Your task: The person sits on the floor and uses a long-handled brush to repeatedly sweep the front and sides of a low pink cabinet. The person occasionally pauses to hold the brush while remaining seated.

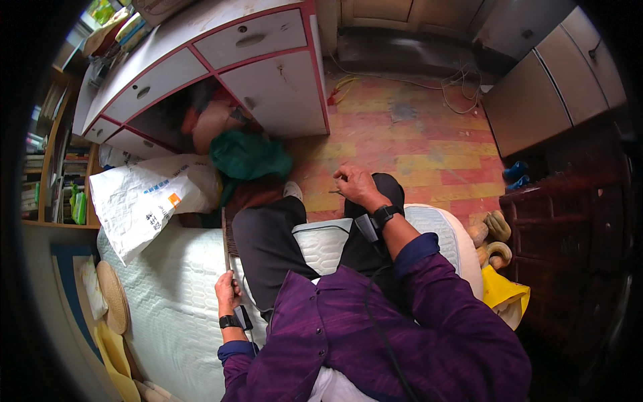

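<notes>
My left hand (pixel 228 289) is closed around one end of a thin wooden bar (pixel 225 251), beside my left thigh. That bar runs along the edge of a dark woven piece (pixel 232 231), most of which my leg hides. Over my right knee, my right hand (pixel 353 184) has its fingers pinched together, with a small thin dark item (pixel 335 192) showing below them; what it is, I cannot tell. Both wrists wear black straps with small devices. I sit on a pale quilted bed mattress (pixel 171 301).
A white woven sack (pixel 150 191) and a green bag (pixel 251 156) stand before a white cabinet with red trim (pixel 281 95). Several squashes (pixel 497 226) and a yellow bag (pixel 505 291) are at the right. A loose cable (pixel 444 89) lies on the floor.
</notes>
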`<state>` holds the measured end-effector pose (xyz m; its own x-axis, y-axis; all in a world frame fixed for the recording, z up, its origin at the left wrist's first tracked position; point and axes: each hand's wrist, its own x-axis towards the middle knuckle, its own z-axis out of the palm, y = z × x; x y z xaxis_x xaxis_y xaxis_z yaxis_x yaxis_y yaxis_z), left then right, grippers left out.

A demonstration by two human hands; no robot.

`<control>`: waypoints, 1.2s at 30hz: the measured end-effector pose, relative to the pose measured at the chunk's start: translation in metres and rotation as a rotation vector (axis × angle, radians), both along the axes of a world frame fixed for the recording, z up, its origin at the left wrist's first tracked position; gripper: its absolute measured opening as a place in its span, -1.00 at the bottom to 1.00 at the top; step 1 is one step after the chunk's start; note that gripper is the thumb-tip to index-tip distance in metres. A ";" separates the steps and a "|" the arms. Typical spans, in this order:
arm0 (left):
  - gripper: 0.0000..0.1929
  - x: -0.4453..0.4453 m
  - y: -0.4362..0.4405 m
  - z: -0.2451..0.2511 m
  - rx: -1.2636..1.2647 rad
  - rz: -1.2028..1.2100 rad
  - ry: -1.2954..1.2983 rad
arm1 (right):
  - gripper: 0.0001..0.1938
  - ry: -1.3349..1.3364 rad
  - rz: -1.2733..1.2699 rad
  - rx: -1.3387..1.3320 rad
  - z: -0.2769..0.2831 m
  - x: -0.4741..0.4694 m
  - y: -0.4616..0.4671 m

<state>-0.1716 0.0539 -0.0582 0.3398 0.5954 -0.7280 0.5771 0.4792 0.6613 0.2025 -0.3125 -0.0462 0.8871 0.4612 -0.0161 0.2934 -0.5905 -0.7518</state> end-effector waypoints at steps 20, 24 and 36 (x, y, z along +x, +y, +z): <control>-0.69 0.180 -0.056 0.111 0.334 -0.543 -0.509 | -0.74 0.378 -0.017 0.281 0.016 -0.007 -0.007; -0.69 0.214 -0.098 0.119 0.334 -0.752 -0.626 | -0.69 0.584 0.070 0.388 0.047 -0.022 -0.013; -0.67 0.258 -0.190 0.134 0.828 -1.098 -0.891 | -0.67 0.888 -0.048 0.799 0.097 -0.043 -0.021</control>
<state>0.0865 -0.1363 0.0754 0.9512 -0.0950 0.2935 -0.2995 -0.5126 0.8047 0.1594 -0.3336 0.0507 0.7278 0.5864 -0.3555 -0.5236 0.1404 -0.8403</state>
